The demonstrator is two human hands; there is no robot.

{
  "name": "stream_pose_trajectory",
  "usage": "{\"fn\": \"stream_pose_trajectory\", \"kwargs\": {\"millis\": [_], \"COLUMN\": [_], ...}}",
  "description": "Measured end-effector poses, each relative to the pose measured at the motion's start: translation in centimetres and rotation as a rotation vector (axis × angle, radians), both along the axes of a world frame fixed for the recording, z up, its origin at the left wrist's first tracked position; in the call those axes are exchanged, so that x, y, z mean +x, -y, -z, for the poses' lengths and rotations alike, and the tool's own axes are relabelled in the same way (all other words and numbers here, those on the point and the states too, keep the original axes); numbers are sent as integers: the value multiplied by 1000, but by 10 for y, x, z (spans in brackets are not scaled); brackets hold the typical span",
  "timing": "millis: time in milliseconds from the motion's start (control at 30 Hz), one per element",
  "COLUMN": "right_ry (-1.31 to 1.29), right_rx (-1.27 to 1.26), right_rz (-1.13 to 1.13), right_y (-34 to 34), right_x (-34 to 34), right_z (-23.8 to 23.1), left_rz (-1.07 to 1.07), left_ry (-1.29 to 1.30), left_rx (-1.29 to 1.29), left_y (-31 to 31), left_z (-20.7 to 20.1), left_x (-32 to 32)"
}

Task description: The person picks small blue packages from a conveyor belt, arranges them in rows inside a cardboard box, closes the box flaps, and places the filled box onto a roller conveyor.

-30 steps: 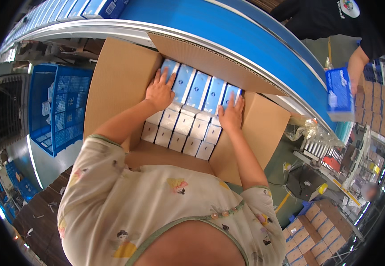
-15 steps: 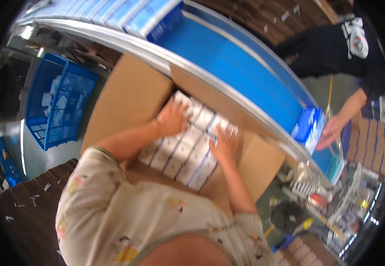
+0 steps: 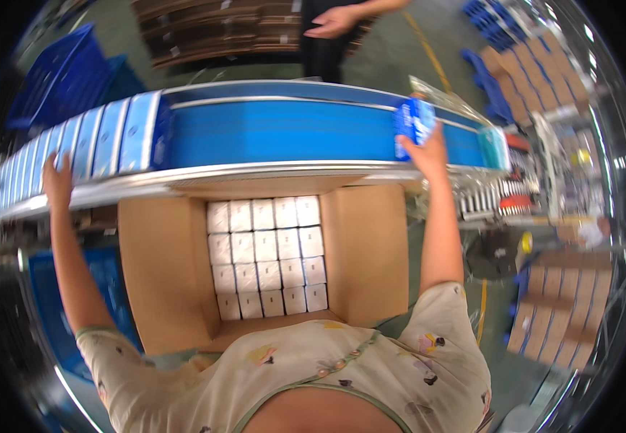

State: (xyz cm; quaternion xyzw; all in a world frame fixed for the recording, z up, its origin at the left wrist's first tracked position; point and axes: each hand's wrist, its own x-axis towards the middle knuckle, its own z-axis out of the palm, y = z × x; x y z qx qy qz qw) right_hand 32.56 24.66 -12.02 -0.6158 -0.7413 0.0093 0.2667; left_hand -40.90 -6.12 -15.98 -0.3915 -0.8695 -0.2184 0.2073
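Observation:
An open cardboard carton [image 3: 368,252] stands in front of me, its side flaps folded outward. Inside, white wrapped packs [image 3: 266,245] sit in close rows. Beyond it runs a blue conveyor belt [image 3: 284,133]. My left hand [image 3: 57,180] is at the near side of a row of light-blue packs [image 3: 136,133] on the belt's left part, fingers apart and holding none of them. Toward the belt's right end my right hand [image 3: 430,153] grips a blue-and-white pack [image 3: 414,121], thumb at its front and fingers at its right side.
A metal rail [image 3: 255,171] edges the belt between me and the packs. Another person's hand [image 3: 334,22] shows beyond the belt. Blue crates [image 3: 60,76] stand at the far left, stacked cartons [image 3: 562,310] at the right. A blue bin [image 3: 46,289] is beside the carton.
Both hands have left the packs in the carton and reached out to the belt, left and right. My view has turned, and the other person's hand is off the blue-and-white pack.

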Motion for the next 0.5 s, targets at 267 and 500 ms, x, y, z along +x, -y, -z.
{"fn": "stream_pose_trajectory", "kwargs": {"millis": [267, 500], "right_ry": [158, 107], "right_rx": [-395, -462], "right_rz": [-79, -400], "right_y": [44, 84], "right_x": [-100, -256], "right_z": [-23, -39], "left_rz": [42, 365], "left_ry": [251, 485], "left_rx": [-122, -223], "left_y": [-67, -84], "left_z": [-38, -58], "left_x": [132, 171]}}
